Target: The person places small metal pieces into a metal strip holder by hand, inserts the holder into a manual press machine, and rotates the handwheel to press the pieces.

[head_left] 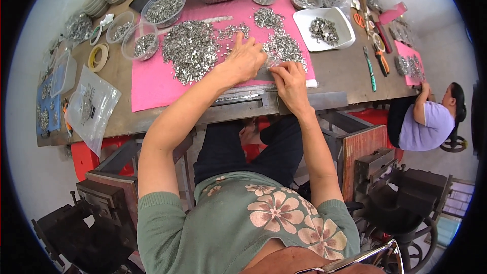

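Observation:
My left hand [245, 60] is over the pink mat [144, 89], palm down, its index finger stretched toward a loose scatter of small silvery metal pieces [234, 31]. Its other fingers are bent, and nothing shows in them. Close by on the right, my right hand [290, 80] has thumb and index finger pressed together at a small grey metal block [264, 75] by the mat's front edge. Whatever sits in that pinch is too small to make out. A large heap of metal pieces [190, 50] lies left of my hands, a smaller heap [285, 48] just beyond the right one.
Round plastic tubs [163, 9] of metal pieces and a white tray [332, 15] stand behind and beside the mat. Tape [98, 57], a plastic bag [94, 101], pliers [380, 56] and a green-handled tool [370, 71] lie around. A co-worker [425, 122] sits at right.

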Motion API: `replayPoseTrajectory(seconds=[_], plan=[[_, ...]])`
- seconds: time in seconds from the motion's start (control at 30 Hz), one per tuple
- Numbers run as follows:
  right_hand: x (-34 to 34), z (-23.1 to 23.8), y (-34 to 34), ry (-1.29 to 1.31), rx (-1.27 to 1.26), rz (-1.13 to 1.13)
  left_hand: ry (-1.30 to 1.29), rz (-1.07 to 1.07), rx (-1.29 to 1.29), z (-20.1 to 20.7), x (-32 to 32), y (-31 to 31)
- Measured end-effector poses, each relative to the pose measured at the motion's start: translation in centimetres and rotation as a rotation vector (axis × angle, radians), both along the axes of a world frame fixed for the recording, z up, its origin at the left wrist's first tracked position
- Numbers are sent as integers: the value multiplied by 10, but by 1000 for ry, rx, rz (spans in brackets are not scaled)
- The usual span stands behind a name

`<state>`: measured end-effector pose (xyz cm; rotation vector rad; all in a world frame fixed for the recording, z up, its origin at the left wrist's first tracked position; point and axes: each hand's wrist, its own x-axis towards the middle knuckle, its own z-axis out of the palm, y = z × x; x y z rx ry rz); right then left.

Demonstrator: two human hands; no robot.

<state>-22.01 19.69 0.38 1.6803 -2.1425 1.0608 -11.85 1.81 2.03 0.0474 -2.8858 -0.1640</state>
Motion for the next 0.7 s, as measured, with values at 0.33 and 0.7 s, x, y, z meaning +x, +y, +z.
replayPoseTrajectory(seconds=[0.33,0.7], plan=[[-4,-5,-20,91,47,10,36,-47,77,17,45,-8],[51,13,9,-309,22,303,-45,37,-40,2,84,7]])
